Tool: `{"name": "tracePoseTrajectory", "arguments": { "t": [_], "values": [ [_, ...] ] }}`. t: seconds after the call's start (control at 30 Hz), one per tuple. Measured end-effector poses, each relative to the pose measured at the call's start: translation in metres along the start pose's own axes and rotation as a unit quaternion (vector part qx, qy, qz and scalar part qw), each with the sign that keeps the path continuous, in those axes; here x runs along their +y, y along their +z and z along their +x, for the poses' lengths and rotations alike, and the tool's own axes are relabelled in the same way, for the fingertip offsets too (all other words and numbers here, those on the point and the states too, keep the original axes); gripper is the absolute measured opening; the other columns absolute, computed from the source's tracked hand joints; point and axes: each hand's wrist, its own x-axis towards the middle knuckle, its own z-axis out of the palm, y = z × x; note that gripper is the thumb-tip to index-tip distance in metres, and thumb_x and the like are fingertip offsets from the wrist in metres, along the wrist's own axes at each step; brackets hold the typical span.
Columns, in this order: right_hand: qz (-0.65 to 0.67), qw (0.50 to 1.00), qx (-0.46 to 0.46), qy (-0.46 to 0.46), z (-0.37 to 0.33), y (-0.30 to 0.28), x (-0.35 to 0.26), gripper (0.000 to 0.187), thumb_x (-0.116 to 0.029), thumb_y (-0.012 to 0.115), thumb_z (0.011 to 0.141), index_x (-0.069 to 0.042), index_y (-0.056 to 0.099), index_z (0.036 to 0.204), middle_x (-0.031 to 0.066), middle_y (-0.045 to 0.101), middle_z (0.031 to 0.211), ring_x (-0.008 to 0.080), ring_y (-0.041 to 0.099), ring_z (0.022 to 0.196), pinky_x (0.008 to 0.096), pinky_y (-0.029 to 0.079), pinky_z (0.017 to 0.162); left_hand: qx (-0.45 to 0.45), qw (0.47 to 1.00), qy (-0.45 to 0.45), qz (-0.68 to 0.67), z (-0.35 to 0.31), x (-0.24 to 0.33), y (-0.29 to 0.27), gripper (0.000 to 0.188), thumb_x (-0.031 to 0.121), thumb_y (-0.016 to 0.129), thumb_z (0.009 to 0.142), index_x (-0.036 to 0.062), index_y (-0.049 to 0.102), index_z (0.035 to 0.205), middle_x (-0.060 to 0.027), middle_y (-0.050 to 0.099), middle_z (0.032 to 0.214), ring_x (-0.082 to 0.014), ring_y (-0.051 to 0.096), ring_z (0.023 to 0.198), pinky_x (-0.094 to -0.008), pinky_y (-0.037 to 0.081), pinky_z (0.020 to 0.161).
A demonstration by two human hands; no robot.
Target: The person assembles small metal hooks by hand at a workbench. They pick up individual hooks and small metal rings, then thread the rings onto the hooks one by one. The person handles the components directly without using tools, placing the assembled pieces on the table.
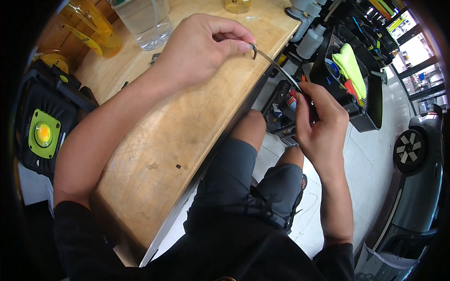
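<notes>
Over the wooden bench my left hand is closed, thumb and forefinger pinching a small dark curved piece. My right hand, past the bench's front edge, grips a slim shiny metal tool with a dark handle end mostly hidden in the fingers; its exact kind is unclear. The tool's narrow tip points up and left and meets the dark piece, or comes very close to it. A tiny black scrap lies on the bench top.
A black work light with a green-framed lamp stands left. Behind are a yellow bottle and a clear container. Rightward, a black cart carries a bright yellow-green cloth and a spray bottle. A car is farther right.
</notes>
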Motion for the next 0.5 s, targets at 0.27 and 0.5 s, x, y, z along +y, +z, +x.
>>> {"name": "tracePoseTrajectory", "arguments": {
  "t": [0.27,0.5],
  "values": [
    [-0.027,1.000,-0.009,-0.004,-0.001,-0.003,-0.005,0.014,0.000,0.067,0.087,0.000,0.069,0.101,0.0176,0.068,0.085,0.0346,0.068,0.066,0.0363,0.053,0.061,0.001,1.000,0.014,0.022,-0.001,0.001,-0.001,0.018,0.010,0.074,0.093,0.0013,0.076,0.108,-0.0038,0.076,0.096,-0.0086,0.069,0.088,-0.0234,0.054,0.081],
    [-0.045,0.999,-0.014,-0.002,-0.003,-0.003,-0.009,0.014,0.002,0.067,0.088,0.001,0.069,0.102,0.0153,0.068,0.084,0.0275,0.066,0.065,0.0333,0.051,0.059,-0.001,1.000,0.009,0.020,-0.001,0.003,-0.002,0.018,0.011,0.074,0.093,0.0017,0.076,0.108,-0.0038,0.076,0.096,-0.0090,0.069,0.089,-0.0239,0.054,0.082]
  ]
}}
